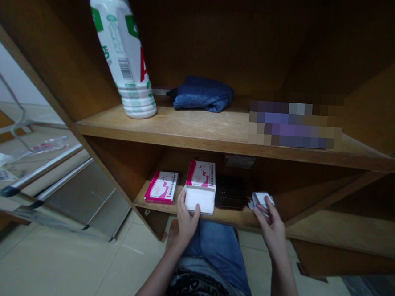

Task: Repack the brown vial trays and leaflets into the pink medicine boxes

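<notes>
At the front of the lower shelf (236, 217), my left hand (188, 221) grips a pink-and-white carton (201, 175). Its fingers lie along the carton's left edge and the thumb presses on a plain white part at the near end. My right hand (273, 224) pinches a small folded white piece, seemingly paper (259, 200), near the shelf's right part. Between the hands sits a dark brown, glossy stack or tray (231, 192), its details lost in shadow. Left of my left hand lies another pink-and-white carton (161, 187), touched by neither hand.
Above, the upper shelf board (198, 132) carries a tall white bottle (122, 58), a folded blue cloth (204, 95) and a blurred-out purple item (289, 127). A metal-framed rack (48, 174) stands at left. My jeans-clad legs (221, 243) are close under the lower shelf.
</notes>
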Motion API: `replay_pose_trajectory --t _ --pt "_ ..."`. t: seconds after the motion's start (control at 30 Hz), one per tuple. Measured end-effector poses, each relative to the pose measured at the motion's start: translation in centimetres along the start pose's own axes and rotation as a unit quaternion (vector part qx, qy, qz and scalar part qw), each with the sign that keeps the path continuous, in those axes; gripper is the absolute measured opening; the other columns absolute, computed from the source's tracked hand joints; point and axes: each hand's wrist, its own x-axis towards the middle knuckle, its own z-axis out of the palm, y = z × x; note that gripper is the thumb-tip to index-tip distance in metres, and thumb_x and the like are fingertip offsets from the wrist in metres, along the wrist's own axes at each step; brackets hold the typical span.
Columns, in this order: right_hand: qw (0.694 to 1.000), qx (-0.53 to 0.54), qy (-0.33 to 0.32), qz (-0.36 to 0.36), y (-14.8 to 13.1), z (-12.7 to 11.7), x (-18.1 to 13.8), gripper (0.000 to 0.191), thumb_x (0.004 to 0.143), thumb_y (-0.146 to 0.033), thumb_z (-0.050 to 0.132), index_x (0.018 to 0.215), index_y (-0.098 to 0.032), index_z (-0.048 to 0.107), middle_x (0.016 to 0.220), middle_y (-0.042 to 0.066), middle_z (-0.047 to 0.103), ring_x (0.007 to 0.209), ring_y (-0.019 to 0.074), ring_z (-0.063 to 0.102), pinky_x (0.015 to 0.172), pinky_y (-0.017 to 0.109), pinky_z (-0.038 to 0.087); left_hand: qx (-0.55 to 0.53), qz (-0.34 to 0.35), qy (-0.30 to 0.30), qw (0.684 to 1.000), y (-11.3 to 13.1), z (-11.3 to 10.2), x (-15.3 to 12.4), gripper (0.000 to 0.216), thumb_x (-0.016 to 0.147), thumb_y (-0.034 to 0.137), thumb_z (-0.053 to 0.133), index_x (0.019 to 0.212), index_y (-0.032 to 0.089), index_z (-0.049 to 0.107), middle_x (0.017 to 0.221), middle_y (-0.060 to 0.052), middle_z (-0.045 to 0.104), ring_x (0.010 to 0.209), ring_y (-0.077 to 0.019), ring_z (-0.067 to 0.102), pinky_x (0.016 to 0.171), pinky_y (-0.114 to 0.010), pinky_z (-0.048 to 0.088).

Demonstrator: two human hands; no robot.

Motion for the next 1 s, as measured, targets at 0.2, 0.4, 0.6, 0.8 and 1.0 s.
replay_pose_trajectory --t 0.2,0.4,0.6,0.8,1.0 --pt "0.999 -0.003 -0.02 0.027 0.7 0.5 0.0 0.092 0.071 -0.056 0.065 0.144 -0.016 0.027 0.124 0.02 0.057 0.113 0.0298 0.056 0.093 0.046 0.045 0.003 0.001 -0.001 1.0 0.0 -0.1 0.1 0.06 0.083 0.026 0.054 0.136 0.016 0.029 0.133 -0.019 0.041 0.129 -0.0295 0.038 0.106 -0.053 0.031" --pt "0.999 0.003 -0.038 0.015 0.7 0.6 0.3 0.095 0.07 -0.056 0.065 0.146 -0.019 0.021 0.133 0.019 0.049 0.115 0.0291 0.055 0.093 0.045 0.046 0.021 0.006 -0.007 1.0 0.2 -0.1 0.0 0.06 0.084 0.026 0.053 0.137 0.014 0.028 0.134 -0.02 0.041 0.129 -0.0293 0.038 0.105 -0.051 0.034" --pt "0.999 0.001 -0.032 0.033 1.5 0.9 0.5 0.094 0.067 -0.058 0.066 0.143 -0.02 0.028 0.128 0.018 0.052 0.108 0.0287 0.059 0.093 0.046 0.045 0.009 0.005 -0.005 1.0 0.3 -0.2 0.1 0.06 0.083 0.025 0.054 0.137 0.016 0.028 0.134 -0.018 0.04 0.129 -0.0288 0.038 0.106 -0.051 0.032" --pt "0.999 0.023 -0.019 0.02 1.3 1.1 -0.2 0.086 0.068 -0.053 0.068 0.14 -0.02 0.035 0.129 0.018 0.052 0.105 0.0274 0.06 0.09 0.044 0.048 0.001 -0.007 -0.01 1.0 0.5 -0.4 0.2 0.059 0.084 0.027 0.053 0.137 0.016 0.028 0.135 -0.019 0.04 0.13 -0.0289 0.037 0.107 -0.052 0.031" --pt "0.999 0.033 0.015 0.008 0.5 1.3 -0.3 0.084 0.067 -0.049 0.068 0.139 -0.019 0.036 0.136 0.018 0.046 0.105 0.0282 0.06 0.086 0.042 0.05 -0.01 -0.018 -0.023 1.0 0.6 -0.6 0.2 0.058 0.084 0.029 0.054 0.136 0.017 0.03 0.136 -0.018 0.04 0.131 -0.0283 0.036 0.107 -0.051 0.031"
